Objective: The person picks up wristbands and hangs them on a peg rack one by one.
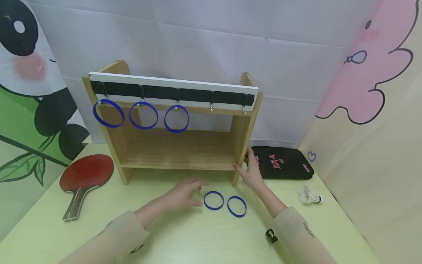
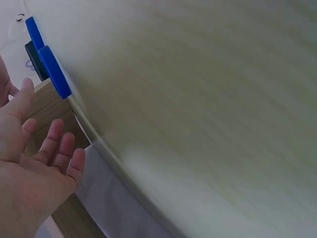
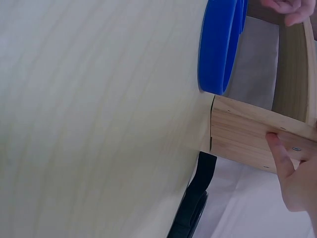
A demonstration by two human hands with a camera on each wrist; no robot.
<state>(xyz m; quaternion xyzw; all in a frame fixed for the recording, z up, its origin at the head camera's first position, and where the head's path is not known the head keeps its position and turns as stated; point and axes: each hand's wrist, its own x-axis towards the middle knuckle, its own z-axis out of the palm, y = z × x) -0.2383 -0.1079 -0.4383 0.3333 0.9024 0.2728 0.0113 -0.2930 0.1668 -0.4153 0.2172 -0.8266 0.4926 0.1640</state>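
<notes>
A small wooden shelf (image 1: 178,150) stands on the table, with a white hook rail (image 1: 171,82) across its top front. Blue rings hang from its three left hooks, the middle one a blue ring (image 1: 143,127); the two right hooks hold no ring. At the shelf's lower right, my right hand (image 1: 254,176) grips the side panel (image 3: 247,131), thumb by its front edge and fingers along the outside. My left hand (image 1: 181,194) hovers over the table with loosely bent fingers, holding nothing. Just right of it lie a blue ring (image 1: 214,209) and another blue ring (image 1: 237,216).
Left of the shelf lies a red table tennis bat (image 1: 87,170). To its right are a black case (image 1: 287,163) and a shuttlecock (image 1: 308,196). A small black object (image 1: 271,236) sits near the right sleeve. A white cloth (image 1: 211,44) hangs behind.
</notes>
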